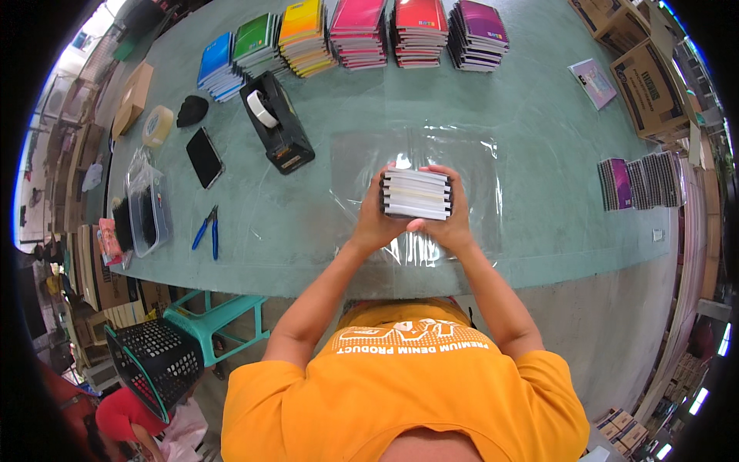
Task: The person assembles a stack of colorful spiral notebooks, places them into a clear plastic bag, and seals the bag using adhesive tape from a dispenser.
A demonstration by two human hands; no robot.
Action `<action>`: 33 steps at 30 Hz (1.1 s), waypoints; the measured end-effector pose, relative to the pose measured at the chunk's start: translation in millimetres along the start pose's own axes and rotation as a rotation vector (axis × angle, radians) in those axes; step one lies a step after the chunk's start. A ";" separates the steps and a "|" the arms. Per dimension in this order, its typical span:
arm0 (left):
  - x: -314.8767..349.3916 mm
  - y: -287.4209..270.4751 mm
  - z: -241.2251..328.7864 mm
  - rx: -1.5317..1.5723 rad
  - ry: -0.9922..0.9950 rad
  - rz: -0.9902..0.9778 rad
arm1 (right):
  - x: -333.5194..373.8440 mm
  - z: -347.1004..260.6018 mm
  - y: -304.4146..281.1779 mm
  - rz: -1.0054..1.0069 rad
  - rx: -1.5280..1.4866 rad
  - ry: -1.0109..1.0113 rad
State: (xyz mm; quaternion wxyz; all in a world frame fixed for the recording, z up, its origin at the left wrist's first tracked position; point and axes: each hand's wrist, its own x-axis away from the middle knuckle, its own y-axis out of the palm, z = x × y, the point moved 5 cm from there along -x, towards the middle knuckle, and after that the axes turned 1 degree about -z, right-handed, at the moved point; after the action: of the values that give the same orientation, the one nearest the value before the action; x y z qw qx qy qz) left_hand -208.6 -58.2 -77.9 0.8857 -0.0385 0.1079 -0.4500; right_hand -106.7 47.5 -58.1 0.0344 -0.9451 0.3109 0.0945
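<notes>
Between my two hands is a small stack of spiral notebooks [416, 194], its white page edges turned up toward me and dark binding at the sides. My left hand [375, 219] grips the stack's left side, and my right hand [455, 218] grips its right side, with a thumb along the near edge. Beneath the stack, a sheet of clear plastic film [479, 165] lies spread on the green table [539, 115], shiny and creased. The notebook covers are hidden from this angle.
Piles of notebooks in blue [219, 65], green, yellow, pink, red and purple line the far side. A black tape dispenser [277, 127], a phone [205, 158] and blue pliers [206, 231] lie left. More spiral notebooks [639, 182] and cardboard boxes [650, 88] sit right.
</notes>
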 end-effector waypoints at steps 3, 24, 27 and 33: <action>-6.5 3.4 16.2 -0.049 0.167 -0.020 | -0.4 -7.1 -16.3 0.145 -0.089 -0.065; 13.9 40.6 -10.6 -0.184 0.315 -0.161 | 20.6 17.7 -34.6 -0.025 0.162 -0.169; 16.1 39.1 -22.4 0.044 0.253 -0.119 | 24.6 18.5 -38.5 -0.083 0.236 -0.310; 7.7 35.2 -23.0 -0.335 0.253 -0.186 | 21.4 45.6 -41.1 -0.031 0.343 -0.022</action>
State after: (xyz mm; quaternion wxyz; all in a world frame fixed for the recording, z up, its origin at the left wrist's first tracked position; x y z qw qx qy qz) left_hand -181.6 -42.9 -107.2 0.8010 -0.1382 0.2873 -0.5067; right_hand -72.6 73.8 -106.8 0.2000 -0.9290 0.3072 0.0500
